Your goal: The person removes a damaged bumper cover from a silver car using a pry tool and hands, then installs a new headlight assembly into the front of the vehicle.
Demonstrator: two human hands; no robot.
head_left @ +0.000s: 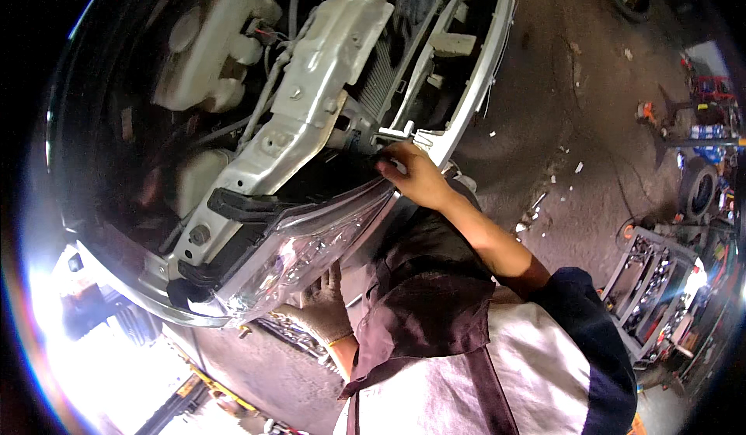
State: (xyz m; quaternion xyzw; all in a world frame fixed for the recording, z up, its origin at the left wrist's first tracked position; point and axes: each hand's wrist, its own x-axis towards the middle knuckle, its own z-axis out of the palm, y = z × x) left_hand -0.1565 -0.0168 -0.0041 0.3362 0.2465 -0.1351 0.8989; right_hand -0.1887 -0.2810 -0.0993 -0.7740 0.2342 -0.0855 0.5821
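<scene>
A clear-lensed car headlight with a black housing sits at the front corner of a car. My left hand, in a pale work glove, lies against the lower outer side of its lens. The fingers of that hand point up and are spread, and the thumb reaches to the left. My bare right hand is closed at the inner end of the headlight, beside the white bumper edge. Its fingertips are partly hidden by dark shadow. Above the headlight runs the silver metal crossmember of the open engine bay.
A white plastic reservoir is in the engine bay, left of the crossmember. Small debris lies on the brown floor. At right are a tyre and a metal rack of parts. Bright light glares at lower left.
</scene>
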